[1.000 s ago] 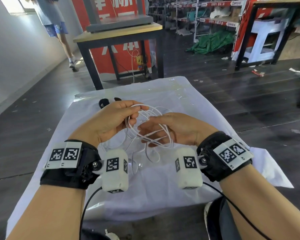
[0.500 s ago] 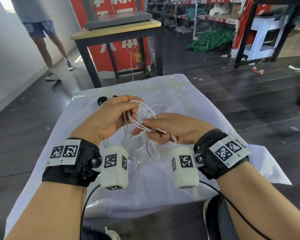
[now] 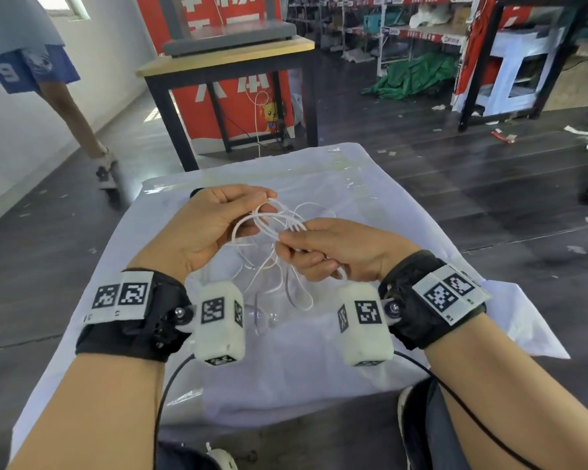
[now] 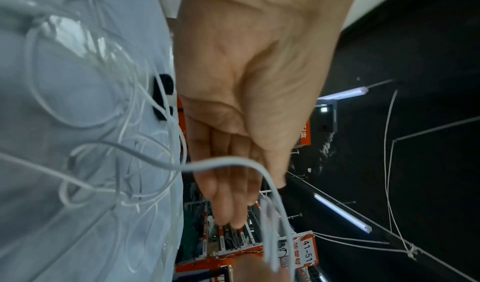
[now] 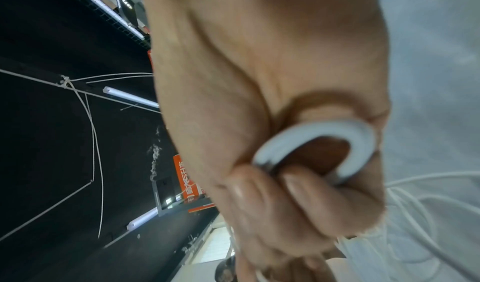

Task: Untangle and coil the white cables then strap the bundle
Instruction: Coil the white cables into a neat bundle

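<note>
bystander (image 3: 31,72): stood at 10 o'clock on the floor, blue shorts, legs only in view
left hand (image 3: 211,228): raised over the counter, fingers and thumb pinched loops of the white cables at their top
black item (image 3: 194,192): partly hidden behind left hand, on the sheet; could not tell what it was
white cables (image 3: 272,232): tangled bunch held between both hands at 12 o'clock, loose loops hung down to the sheet
right hand (image 3: 336,249): fingers curled tight around several cable strands, just beside left hand
counter (image 3: 404,232): covered with white sheet under clear plastic
green tarp (image 3: 411,76): heaped on the floor at 1 o'clock
</note>
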`<state>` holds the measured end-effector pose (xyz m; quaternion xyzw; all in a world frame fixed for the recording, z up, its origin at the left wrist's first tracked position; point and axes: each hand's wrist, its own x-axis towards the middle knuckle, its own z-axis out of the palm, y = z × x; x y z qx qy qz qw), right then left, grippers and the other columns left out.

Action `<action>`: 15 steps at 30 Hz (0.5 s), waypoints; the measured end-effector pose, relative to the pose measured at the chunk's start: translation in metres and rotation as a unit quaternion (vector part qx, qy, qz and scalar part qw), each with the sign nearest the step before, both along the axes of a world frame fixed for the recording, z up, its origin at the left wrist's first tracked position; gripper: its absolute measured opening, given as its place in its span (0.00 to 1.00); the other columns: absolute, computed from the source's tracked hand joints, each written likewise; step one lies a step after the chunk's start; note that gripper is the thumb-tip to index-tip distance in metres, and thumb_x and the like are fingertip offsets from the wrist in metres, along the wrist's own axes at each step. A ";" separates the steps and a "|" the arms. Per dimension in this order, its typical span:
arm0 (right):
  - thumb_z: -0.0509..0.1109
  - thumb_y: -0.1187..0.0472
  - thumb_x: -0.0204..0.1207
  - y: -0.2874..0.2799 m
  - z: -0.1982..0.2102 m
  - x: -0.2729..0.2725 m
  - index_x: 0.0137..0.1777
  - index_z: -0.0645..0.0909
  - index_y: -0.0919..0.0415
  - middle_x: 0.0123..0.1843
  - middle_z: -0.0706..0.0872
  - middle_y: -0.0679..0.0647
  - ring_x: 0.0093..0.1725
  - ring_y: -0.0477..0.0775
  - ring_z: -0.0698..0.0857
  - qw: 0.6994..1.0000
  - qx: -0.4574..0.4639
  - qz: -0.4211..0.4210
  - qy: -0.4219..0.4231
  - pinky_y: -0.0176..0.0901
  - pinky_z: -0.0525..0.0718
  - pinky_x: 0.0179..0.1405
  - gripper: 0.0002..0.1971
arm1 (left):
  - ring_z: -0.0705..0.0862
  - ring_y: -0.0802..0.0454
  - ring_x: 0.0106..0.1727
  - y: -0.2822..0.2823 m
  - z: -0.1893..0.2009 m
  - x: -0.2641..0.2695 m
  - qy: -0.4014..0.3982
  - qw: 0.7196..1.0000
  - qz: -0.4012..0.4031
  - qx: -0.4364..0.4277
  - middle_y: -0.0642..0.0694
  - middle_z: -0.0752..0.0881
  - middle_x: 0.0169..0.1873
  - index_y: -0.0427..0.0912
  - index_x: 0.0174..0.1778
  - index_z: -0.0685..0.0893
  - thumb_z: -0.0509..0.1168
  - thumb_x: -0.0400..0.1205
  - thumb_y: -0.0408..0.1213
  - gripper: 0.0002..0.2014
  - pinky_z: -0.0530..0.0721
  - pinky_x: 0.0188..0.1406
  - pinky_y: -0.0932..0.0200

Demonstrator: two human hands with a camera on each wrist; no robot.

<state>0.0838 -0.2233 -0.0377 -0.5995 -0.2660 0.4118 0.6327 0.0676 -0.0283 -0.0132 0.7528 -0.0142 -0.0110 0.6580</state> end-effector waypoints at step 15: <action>0.52 0.54 0.88 -0.013 -0.003 0.030 0.37 0.71 0.57 0.22 0.67 0.45 0.16 0.43 0.65 0.860 0.308 -0.263 0.309 0.30 0.65 0.16 0.18 | 0.85 0.61 0.50 0.014 -0.014 0.008 -0.036 0.933 0.026 0.358 0.59 0.87 0.53 0.52 0.54 0.86 0.68 0.82 0.36 0.08 0.81 0.49 0.64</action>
